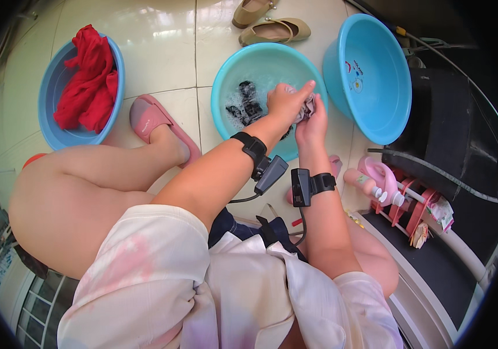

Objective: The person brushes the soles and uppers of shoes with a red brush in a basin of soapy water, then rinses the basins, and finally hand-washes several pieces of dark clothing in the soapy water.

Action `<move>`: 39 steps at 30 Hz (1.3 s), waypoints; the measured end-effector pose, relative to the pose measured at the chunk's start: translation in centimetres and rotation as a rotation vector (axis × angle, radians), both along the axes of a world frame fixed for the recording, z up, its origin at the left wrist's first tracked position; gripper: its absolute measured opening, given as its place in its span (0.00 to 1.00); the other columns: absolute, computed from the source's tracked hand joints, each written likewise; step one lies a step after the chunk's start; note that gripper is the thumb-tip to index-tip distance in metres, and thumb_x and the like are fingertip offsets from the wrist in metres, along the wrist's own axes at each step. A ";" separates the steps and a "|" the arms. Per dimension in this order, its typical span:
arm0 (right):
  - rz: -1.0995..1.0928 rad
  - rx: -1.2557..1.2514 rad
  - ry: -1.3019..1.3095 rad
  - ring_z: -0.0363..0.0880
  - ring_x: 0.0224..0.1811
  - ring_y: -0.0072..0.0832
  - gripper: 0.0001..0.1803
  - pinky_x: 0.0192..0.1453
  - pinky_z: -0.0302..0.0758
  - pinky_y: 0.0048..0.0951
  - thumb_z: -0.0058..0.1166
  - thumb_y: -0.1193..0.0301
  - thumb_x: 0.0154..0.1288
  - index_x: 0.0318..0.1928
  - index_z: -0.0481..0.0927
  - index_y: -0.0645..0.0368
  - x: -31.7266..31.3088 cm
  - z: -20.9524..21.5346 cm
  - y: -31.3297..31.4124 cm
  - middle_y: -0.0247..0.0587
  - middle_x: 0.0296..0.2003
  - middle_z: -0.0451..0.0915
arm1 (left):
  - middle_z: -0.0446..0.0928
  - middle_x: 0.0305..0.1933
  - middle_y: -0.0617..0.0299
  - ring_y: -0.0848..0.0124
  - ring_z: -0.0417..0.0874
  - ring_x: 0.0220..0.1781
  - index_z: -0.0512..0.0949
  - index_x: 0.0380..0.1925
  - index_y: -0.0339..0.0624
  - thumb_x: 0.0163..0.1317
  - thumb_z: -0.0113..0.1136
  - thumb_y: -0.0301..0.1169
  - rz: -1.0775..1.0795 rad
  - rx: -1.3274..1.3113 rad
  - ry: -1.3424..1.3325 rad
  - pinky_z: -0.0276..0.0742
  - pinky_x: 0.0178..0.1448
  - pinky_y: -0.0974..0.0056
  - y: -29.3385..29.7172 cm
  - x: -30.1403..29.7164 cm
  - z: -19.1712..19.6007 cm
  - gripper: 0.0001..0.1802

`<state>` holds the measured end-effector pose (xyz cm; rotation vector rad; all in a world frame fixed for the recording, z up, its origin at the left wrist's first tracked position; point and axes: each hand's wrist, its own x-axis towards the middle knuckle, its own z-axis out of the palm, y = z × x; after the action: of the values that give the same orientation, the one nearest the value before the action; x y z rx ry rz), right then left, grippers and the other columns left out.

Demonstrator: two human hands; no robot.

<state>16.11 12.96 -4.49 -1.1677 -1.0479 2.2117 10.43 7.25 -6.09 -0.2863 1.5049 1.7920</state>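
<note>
Clock directions read from the hands, 12 at top of view. The left hand (pixel 284 107) and right hand (pixel 313 125) close in on 1 grey cloth (pixel 307 109), bunched between them; left thumb extended on the upper side. Cloth position: over the right part of the green tub (pixel 272 60). Inside that tub, at 9 o'clock: dark cloth (pixel 249 106) lying among suds (pixel 265 87).

Step in hand (judgement): rubbing or squeezing the grey cloth over soapy water. Next move would call for a firm 2-handed grip on a wet, slippery bundle, low over the tub so drips fall inside.

Farther out: blue tub (pixel 377 87) at 2; shoes (pixel 278 32) near 12; bottles (pixel 362 183) between 4 and 5; red cloth (pixel 89 87) in a basin (pixel 79 139), far off at 9.

Hard to make out: most left fingers, behind the hand; the grey cloth's full shape; whether the black scrap just below the hands belongs to it; water depth. Right slipper (pixel 335 165) mostly covered by the forearm.
</note>
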 end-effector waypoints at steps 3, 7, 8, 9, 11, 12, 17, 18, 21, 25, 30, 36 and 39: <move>0.001 0.130 -0.130 0.79 0.46 0.30 0.18 0.50 0.75 0.30 0.40 0.58 0.73 0.46 0.75 0.61 1.0 0.4 -0.3 0.41 0.43 0.79 | 0.80 0.38 0.51 0.69 0.81 0.37 0.71 0.36 0.34 0.55 0.68 0.41 0.008 0.031 0.055 0.78 0.39 0.65 -0.4 1.4 1.7 0.22; 0.029 -0.153 -0.246 0.80 0.43 0.29 0.21 0.45 0.74 0.31 0.35 0.57 0.72 0.45 0.76 0.59 -0.6 3.2 -1.4 0.39 0.42 0.80 | 0.81 0.40 0.49 0.67 0.82 0.41 0.70 0.40 0.35 0.54 0.59 0.26 0.070 0.188 0.200 0.78 0.45 0.65 -0.8 0.9 3.6 0.14; 0.042 -0.115 -0.258 0.80 0.43 0.30 0.21 0.46 0.74 0.32 0.34 0.57 0.72 0.44 0.76 0.59 -0.6 3.1 -1.2 0.40 0.42 0.80 | 0.80 0.39 0.50 0.64 0.82 0.40 0.71 0.37 0.36 0.55 0.60 0.27 0.038 0.165 0.322 0.77 0.46 0.63 -0.8 1.0 4.0 0.12; 0.057 -0.039 -0.275 0.80 0.43 0.31 0.21 0.46 0.74 0.32 0.34 0.57 0.72 0.44 0.77 0.59 -0.4 2.8 -1.3 0.40 0.42 0.80 | 0.80 0.38 0.50 0.61 0.82 0.39 0.72 0.34 0.36 0.55 0.61 0.29 0.007 0.142 0.443 0.77 0.47 0.61 -0.9 1.1 4.3 0.10; 0.094 0.191 -0.314 0.80 0.43 0.32 0.22 0.46 0.74 0.33 0.34 0.57 0.72 0.44 0.77 0.60 -0.6 2.1 -1.5 0.41 0.41 0.80 | 0.80 0.37 0.49 0.58 0.81 0.38 0.73 0.30 0.36 0.56 0.62 0.32 -0.005 0.083 0.594 0.76 0.46 0.59 -0.7 1.3 4.2 0.11; 0.111 0.288 -0.344 0.80 0.43 0.33 0.22 0.46 0.74 0.34 0.34 0.57 0.72 0.44 0.77 0.60 -0.4 1.9 -1.5 0.41 0.41 0.80 | 0.79 0.37 0.49 0.55 0.80 0.37 0.73 0.26 0.36 0.56 0.63 0.34 -0.025 0.017 0.745 0.75 0.45 0.57 -0.6 1.3 4.1 0.12; 0.294 0.523 -0.503 0.81 0.44 0.36 0.23 0.47 0.73 0.36 0.33 0.57 0.72 0.43 0.78 0.61 -0.7 2.4 -1.4 0.43 0.41 0.81 | 0.76 0.29 0.49 0.52 0.75 0.32 0.72 0.22 0.35 0.59 0.62 0.41 -0.014 -0.021 0.707 0.71 0.38 0.53 -1.1 0.9 5.4 0.19; 0.351 0.541 -0.528 0.81 0.44 0.37 0.23 0.47 0.73 0.36 0.33 0.57 0.71 0.43 0.78 0.61 -1.1 2.6 -1.7 0.43 0.41 0.81 | 0.75 0.25 0.50 0.52 0.74 0.29 0.72 0.22 0.35 0.60 0.60 0.42 0.051 -0.039 0.684 0.71 0.36 0.52 -1.3 0.5 5.4 0.20; 0.459 0.617 -0.591 0.81 0.44 0.39 0.24 0.47 0.73 0.38 0.33 0.57 0.71 0.42 0.79 0.62 -2.2 2.9 -1.4 0.45 0.41 0.81 | 0.69 0.17 0.54 0.56 0.70 0.21 0.71 0.20 0.35 0.66 0.53 0.45 0.311 0.061 0.188 0.69 0.30 0.53 -0.3 -1.3 5.4 0.24; 0.530 0.769 -0.668 0.78 0.44 0.51 0.28 0.50 0.71 0.44 0.32 0.56 0.70 0.38 0.80 0.68 -2.7 2.1 0.4 0.57 0.40 0.82 | 0.65 0.15 0.62 0.69 0.67 0.17 0.67 0.18 0.40 0.70 0.45 0.48 0.565 0.250 -0.304 0.64 0.24 0.62 -0.8 -2.7 6.4 0.26; 0.720 1.043 -0.916 0.75 0.43 0.61 0.27 0.48 0.68 0.52 0.32 0.57 0.68 0.36 0.80 0.67 -3.1 3.6 -1.1 0.65 0.40 0.78 | 0.60 0.14 0.65 0.71 0.62 0.14 0.64 0.18 0.43 0.71 0.44 0.47 0.674 0.168 -0.422 0.59 0.21 0.64 -0.4 -3.2 3.5 0.25; 0.731 1.306 -0.993 0.77 0.43 0.55 0.23 0.48 0.70 0.50 0.34 0.60 0.66 0.39 0.80 0.65 -4.1 5.5 -4.6 0.61 0.40 0.79 | 0.77 0.27 0.55 0.60 0.78 0.27 0.74 0.34 0.38 0.69 0.42 0.49 0.490 0.292 -0.462 0.73 0.34 0.55 -0.9 -2.9 -0.7 0.23; 0.400 1.245 -0.715 0.77 0.47 0.49 0.19 0.53 0.70 0.45 0.37 0.66 0.66 0.42 0.80 0.63 -1.6 5.1 0.1 0.58 0.44 0.78 | 0.78 0.43 0.55 0.59 0.80 0.44 0.75 0.42 0.42 0.67 0.41 0.52 -0.067 0.277 -0.677 0.72 0.51 0.50 -0.9 -3.0 4.3 0.25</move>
<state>14.54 13.08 0.57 -1.1026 -2.5460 0.7966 7.41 6.33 -1.82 -0.6197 0.7742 1.5967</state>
